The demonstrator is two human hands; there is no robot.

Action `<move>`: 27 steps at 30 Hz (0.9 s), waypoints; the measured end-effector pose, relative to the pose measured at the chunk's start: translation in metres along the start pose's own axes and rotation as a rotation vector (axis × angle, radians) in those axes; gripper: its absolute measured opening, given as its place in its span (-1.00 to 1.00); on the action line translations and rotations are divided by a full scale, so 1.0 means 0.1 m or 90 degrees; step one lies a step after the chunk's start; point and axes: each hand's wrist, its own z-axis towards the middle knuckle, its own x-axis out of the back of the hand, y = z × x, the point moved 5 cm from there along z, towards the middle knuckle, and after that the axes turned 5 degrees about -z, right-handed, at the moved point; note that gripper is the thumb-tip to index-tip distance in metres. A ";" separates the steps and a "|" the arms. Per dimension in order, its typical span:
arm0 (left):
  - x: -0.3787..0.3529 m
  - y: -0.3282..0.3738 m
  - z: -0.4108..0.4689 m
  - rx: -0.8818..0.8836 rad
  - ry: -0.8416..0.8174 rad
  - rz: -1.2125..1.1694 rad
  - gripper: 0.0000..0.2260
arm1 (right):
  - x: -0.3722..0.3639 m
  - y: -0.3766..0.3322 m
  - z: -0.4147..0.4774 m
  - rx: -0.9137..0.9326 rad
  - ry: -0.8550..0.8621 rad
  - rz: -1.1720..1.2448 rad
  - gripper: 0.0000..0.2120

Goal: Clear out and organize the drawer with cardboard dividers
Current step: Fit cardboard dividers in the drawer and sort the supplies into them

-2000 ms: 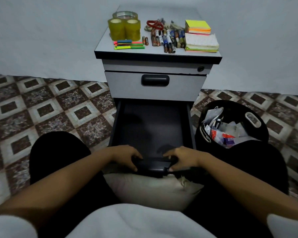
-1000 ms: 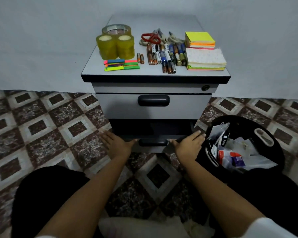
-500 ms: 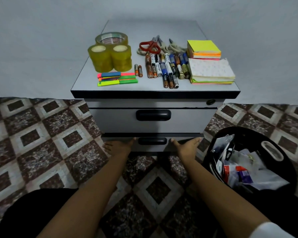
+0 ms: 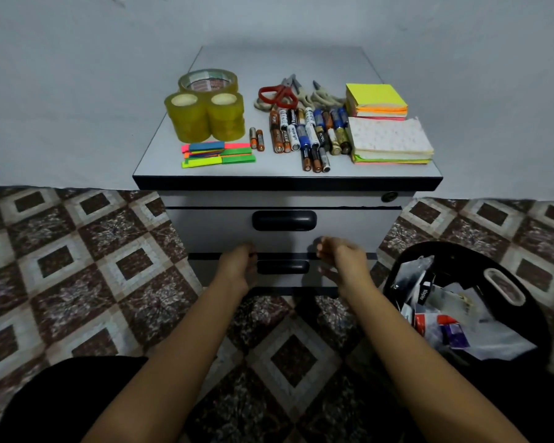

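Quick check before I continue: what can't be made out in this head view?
All head view.
Drawer contents: the upper drawer and lower drawer are closed.
Left hand fingers: curled behind the hand's back, contact unclear.
Batteries: labels too small.
Bin contents: piled, overlapping, blurred.

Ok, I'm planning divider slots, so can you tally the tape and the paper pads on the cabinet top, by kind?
Tall yellow tape rolls: 2 (I cannot tell whether each is several rolls stacked)
Wide tape roll: 1
Paper pads: 2
Total: 5
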 end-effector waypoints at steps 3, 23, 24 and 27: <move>-0.24 0.11 -0.19 0.047 -0.109 -0.122 -0.77 | -0.22 -0.14 -0.13 -0.056 -0.153 0.117 -0.78; -0.26 0.11 -0.57 0.092 -0.076 -0.109 -0.65 | -0.34 -0.14 -0.45 -0.113 -0.137 0.183 -0.75; -0.24 0.08 -0.58 0.092 -0.078 -0.110 -0.65 | -0.32 -0.12 -0.48 -0.112 -0.137 0.182 -0.75; -0.18 0.07 -0.67 0.059 -0.095 -0.069 -0.68 | -0.26 -0.11 -0.58 -0.079 -0.140 0.133 -0.77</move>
